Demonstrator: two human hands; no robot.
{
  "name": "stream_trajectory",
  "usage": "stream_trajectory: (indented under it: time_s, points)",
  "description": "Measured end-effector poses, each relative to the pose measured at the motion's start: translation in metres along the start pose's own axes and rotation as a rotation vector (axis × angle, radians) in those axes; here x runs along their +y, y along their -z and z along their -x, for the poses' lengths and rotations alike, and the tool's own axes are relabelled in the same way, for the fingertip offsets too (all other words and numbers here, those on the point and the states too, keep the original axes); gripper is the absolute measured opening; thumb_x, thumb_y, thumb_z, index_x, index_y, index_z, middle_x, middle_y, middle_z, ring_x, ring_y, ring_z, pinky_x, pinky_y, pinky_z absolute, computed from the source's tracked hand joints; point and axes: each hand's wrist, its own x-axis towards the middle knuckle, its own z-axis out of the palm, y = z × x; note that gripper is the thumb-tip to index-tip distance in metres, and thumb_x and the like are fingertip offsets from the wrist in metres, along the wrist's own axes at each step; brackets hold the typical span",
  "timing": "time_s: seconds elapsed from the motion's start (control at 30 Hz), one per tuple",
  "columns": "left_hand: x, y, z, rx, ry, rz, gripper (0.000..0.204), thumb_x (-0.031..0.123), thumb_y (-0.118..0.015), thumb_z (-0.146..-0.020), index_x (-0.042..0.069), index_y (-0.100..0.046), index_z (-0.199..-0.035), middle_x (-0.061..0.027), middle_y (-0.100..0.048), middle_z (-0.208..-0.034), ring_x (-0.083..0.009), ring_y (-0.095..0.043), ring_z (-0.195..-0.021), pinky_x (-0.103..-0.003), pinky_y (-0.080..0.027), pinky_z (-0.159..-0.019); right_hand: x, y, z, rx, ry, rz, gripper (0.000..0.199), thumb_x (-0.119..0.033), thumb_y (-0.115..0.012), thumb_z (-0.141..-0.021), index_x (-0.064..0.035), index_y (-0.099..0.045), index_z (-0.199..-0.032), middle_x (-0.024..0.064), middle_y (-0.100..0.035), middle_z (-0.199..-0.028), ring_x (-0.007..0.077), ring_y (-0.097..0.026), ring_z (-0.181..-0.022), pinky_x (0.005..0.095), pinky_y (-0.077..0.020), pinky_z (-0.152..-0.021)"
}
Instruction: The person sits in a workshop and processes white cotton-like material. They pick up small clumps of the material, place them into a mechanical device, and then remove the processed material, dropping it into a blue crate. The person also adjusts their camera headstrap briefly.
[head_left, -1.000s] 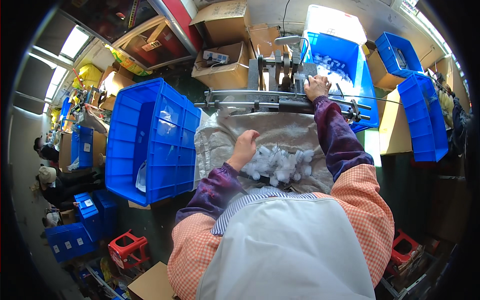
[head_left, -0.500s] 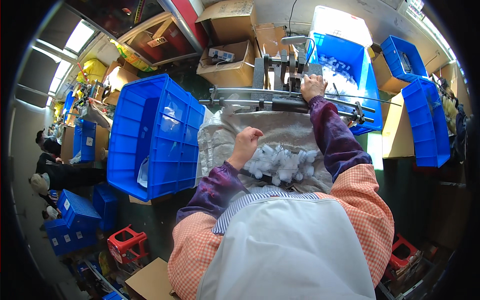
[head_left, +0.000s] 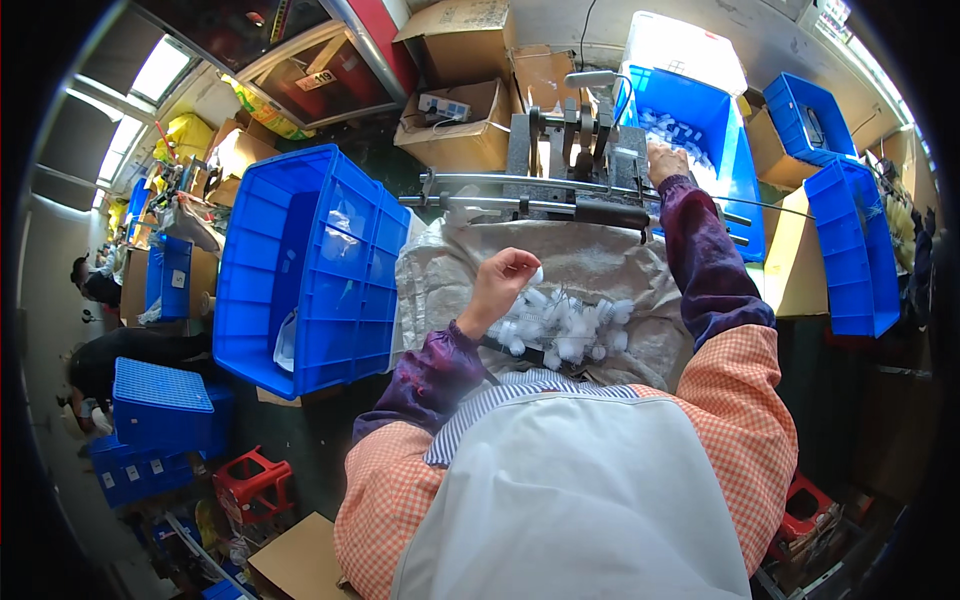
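My left hand (head_left: 500, 285) is closed in a pinch above a grey cloth sheet (head_left: 430, 270), with a small white plastic piece (head_left: 538, 274) at its fingertips. Just beyond it on the cloth lies a heap of translucent white plastic pieces (head_left: 572, 328). My right hand (head_left: 667, 163) reaches far forward, to the near left side of a blue bin (head_left: 738, 190) holding many more small white pieces (head_left: 690, 138). Bright light washes out its fingers, so their grip is unclear. Left of that hand stands a bench device (head_left: 575, 150) with metal rods (head_left: 480, 180) across its front.
A large blue crate (head_left: 365, 270) stands at my left. Cardboard boxes (head_left: 460, 130) are behind the device, and more blue crates (head_left: 850, 245) are at the right. Red stools (head_left: 254, 484) stand low on both sides. Another person (head_left: 130, 350) bends among crates at far left.
My right hand has moved right, from the device to the blue bin. A white piece now shows at my left fingertips. The person at far left has bent lower.
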Motion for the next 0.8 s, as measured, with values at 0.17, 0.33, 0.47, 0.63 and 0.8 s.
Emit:
stream_trajectory:
  time_s: [0.17,0.33,0.47,0.63,0.8]
  points:
    - [0.001,-0.005,0.004,-0.090,0.048,0.193,0.010,-0.003,-0.057,-0.082,0.002,-0.062,-0.088,-0.0004,-0.062,-0.081,-0.0059,-0.056,-0.077,-0.019,-0.046,-0.070,0.054,-0.009,-0.012,0.069,-0.447,-0.061,0.024,-0.021,-0.056,-0.079,-0.0114,-0.059,-0.101,0.0112,-0.066,-0.092,0.0258,-0.062,-0.094,0.0400,-0.0404,-0.088]
    - [0.000,-0.010,0.007,-0.144,0.070,0.288,0.011,-0.005,-0.056,-0.081,0.001,-0.061,-0.088,-0.0019,-0.061,-0.085,-0.0079,-0.057,-0.079,-0.020,-0.047,-0.072,0.060,0.002,0.031,0.356,-0.362,-0.043,0.038,-0.020,-0.056,-0.078,-0.0124,-0.053,-0.116,0.0124,-0.049,-0.120,0.0261,-0.061,-0.094,0.0382,-0.0484,-0.075]
    - [0.003,-0.022,-0.001,-0.122,-0.022,0.343,0.012,-0.007,-0.054,-0.082,0.001,-0.060,-0.087,-0.0039,-0.060,-0.087,-0.0101,-0.058,-0.083,-0.022,-0.049,-0.075,-0.013,0.042,0.101,0.200,0.373,-0.910,0.022,-0.007,-0.052,-0.084,-0.0037,-0.060,-0.105,0.0154,-0.059,-0.104,0.0270,-0.060,-0.090,0.0315,-0.0475,-0.076]
    - [0.012,-0.031,-0.011,-0.018,-0.058,0.312,0.012,-0.006,-0.054,-0.082,0.002,-0.061,-0.087,-0.0054,-0.059,-0.090,-0.0127,-0.059,-0.082,-0.025,-0.049,-0.076,-0.079,0.061,0.158,-0.402,0.707,-1.141,0.039,0.004,-0.044,-0.075,-0.0029,-0.055,-0.112,0.0195,-0.059,-0.103,0.0260,-0.058,-0.095,0.0319,-0.0442,-0.084]
    - [-0.015,-0.008,0.000,0.026,-0.179,-0.525,0.028,0.019,-0.064,-0.079,0.003,-0.059,-0.101,-0.0143,-0.061,-0.095,-0.0255,-0.061,-0.085,-0.032,-0.048,-0.078,-0.048,0.001,0.076,0.316,0.377,-0.834,0.014,-0.010,-0.054,-0.081,-0.0037,-0.059,-0.093,0.0157,-0.058,-0.084,0.0333,-0.057,-0.082,0.0389,-0.0455,-0.072]
